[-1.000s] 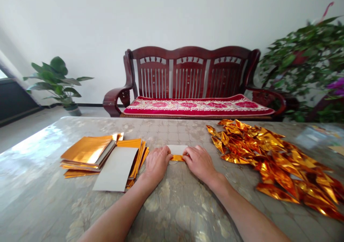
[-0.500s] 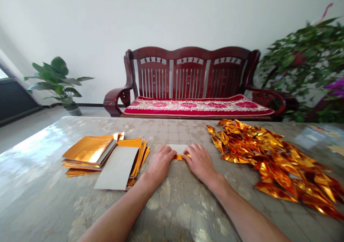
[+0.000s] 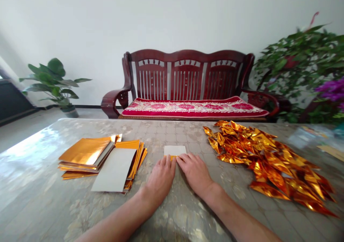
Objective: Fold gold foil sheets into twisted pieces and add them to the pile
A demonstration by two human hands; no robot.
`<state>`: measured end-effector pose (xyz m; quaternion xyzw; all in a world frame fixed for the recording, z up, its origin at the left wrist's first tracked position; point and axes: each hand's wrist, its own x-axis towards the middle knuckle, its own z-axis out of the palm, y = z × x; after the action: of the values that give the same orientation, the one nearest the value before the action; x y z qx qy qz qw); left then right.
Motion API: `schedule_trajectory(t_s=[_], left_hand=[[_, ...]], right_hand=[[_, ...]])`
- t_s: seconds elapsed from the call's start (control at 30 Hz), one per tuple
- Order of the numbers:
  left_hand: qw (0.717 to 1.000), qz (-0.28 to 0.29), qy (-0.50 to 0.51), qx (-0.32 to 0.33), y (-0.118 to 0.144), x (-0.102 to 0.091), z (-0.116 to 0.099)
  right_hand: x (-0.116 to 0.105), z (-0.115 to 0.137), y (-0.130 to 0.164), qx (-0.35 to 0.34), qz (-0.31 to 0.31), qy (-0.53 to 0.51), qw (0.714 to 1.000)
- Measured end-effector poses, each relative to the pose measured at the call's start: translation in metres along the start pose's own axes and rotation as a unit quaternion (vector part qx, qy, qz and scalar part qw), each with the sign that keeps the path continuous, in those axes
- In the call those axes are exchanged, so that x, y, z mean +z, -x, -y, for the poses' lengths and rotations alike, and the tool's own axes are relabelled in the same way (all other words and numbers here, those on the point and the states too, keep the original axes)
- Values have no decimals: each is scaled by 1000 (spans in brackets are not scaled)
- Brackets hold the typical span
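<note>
A small sheet of gold foil paper lies grey side up on the table in front of me, with a narrow gold folded strip along its near edge. My left hand has its fingertips bent down over the left part of that fold. On the right part, my right hand holds the fold down the same way, the fingertips of both hands nearly meeting. Both thumbs are mostly hidden. To the left are a stack of gold sheets and a second stack topped by a grey-backed sheet.
A heap of folded gold foil pieces spreads over the right of the patterned table. Behind it lies a clear plastic bag. Beyond the table stand a dark red wooden bench and potted plants on both sides.
Both hands have drawn slightly towards me, and their fingers have flattened from a pinch onto the fold. More of the grey paper shows beyond them. The view has shifted a little.
</note>
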<state>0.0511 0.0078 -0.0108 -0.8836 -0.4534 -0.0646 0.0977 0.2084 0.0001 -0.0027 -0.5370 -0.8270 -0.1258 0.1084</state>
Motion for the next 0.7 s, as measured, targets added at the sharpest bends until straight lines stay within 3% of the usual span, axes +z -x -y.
schedule_trajectory(t_s=[0.47, 0.7], left_hand=[[999, 6, -32, 0, 4, -1, 8], [999, -5, 7, -35, -14, -2, 34]], right_hand=[[-11, -8, 6, 51, 52, 5, 997], [-20, 9, 8, -24, 47, -43, 998]])
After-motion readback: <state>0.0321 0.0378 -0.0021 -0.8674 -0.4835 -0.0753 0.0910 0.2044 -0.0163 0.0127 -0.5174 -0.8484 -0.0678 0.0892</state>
